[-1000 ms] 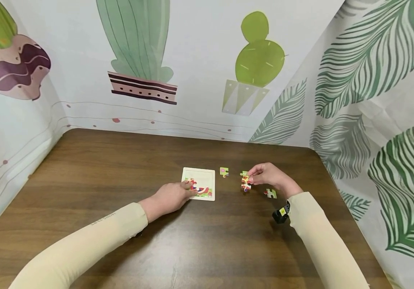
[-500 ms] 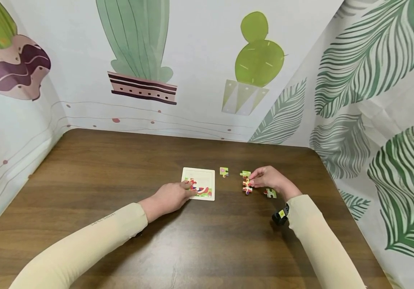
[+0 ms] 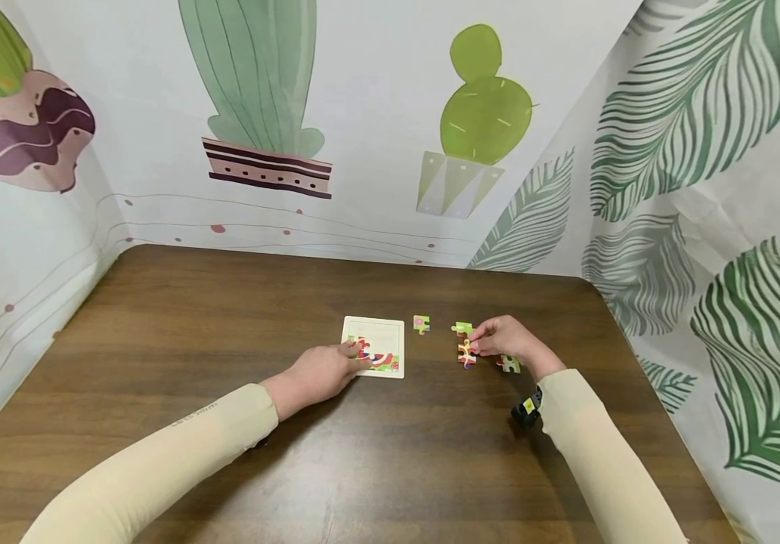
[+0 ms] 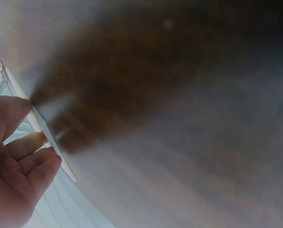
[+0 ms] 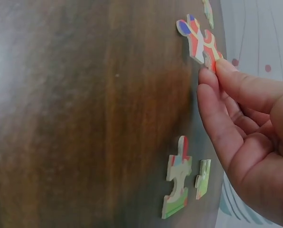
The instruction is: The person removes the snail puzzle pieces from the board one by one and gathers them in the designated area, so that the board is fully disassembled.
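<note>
A square puzzle tray (image 3: 374,319) with a pale rim lies mid-table; red, blue and green pieces fill its lower part. My left hand (image 3: 318,374) holds the tray at its lower left, its fingers overlapping the picture. In the left wrist view, the thumb and curled fingertips sit at the edge of the tray (image 4: 45,124). To the right, my right hand (image 3: 509,338) pinches a red, yellow and white jigsaw piece (image 3: 466,353) with a purple knob between thumb and fingertips. The right wrist view shows this jigsaw piece (image 5: 194,40) tilted, gripped at one side.
A green piece with a pink flower (image 3: 421,324) lies right of the tray. Another green piece (image 3: 462,328) is just beyond the held one. A green piece with a red tip (image 3: 511,365) lies below my right hand. The patterned wall (image 3: 376,204) borders the brown table (image 3: 227,302).
My right hand has shifted slightly right and toward me with the jigsaw piece, which has turned a little. More of the green piece behind it shows. The left hand stays on the tray.
</note>
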`<state>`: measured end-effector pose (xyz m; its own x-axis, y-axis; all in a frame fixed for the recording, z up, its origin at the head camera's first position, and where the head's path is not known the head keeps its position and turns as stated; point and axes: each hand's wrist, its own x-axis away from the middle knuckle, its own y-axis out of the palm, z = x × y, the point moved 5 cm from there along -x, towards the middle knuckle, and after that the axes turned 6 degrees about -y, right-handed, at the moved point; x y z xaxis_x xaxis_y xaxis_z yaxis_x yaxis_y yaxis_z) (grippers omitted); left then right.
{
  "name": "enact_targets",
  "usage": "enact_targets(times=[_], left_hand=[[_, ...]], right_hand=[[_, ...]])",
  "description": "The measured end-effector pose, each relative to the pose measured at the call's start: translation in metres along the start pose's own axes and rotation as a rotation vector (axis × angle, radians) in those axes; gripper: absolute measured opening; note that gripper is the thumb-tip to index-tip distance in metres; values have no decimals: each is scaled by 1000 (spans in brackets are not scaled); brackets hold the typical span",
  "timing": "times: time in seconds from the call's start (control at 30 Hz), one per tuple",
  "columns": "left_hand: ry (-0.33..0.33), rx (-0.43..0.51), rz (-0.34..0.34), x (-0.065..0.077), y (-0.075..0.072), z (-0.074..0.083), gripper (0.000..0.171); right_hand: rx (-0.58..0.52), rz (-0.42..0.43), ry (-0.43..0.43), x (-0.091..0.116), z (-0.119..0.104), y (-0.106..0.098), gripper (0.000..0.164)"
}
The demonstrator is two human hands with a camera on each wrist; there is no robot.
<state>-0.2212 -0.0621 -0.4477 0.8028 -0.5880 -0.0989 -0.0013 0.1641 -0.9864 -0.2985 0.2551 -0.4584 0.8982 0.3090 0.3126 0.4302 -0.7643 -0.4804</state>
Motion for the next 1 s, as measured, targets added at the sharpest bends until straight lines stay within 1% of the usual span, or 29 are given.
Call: enact_targets(times=[0.33, 0.57, 0.87, 1.0], left_hand=[[15, -2, 29, 3, -1, 0, 26], [7, 1, 18, 0, -1, 0, 28], [15, 7, 35, 1, 0, -1, 26], [13, 2, 35, 2, 0, 0, 25]], right_hand=[[130, 51, -8, 1, 2, 4, 19], [203, 82, -28, 3, -1, 6, 18], [249, 113, 5, 4, 0, 7, 16], [242, 123, 8, 4, 1, 8, 16]])
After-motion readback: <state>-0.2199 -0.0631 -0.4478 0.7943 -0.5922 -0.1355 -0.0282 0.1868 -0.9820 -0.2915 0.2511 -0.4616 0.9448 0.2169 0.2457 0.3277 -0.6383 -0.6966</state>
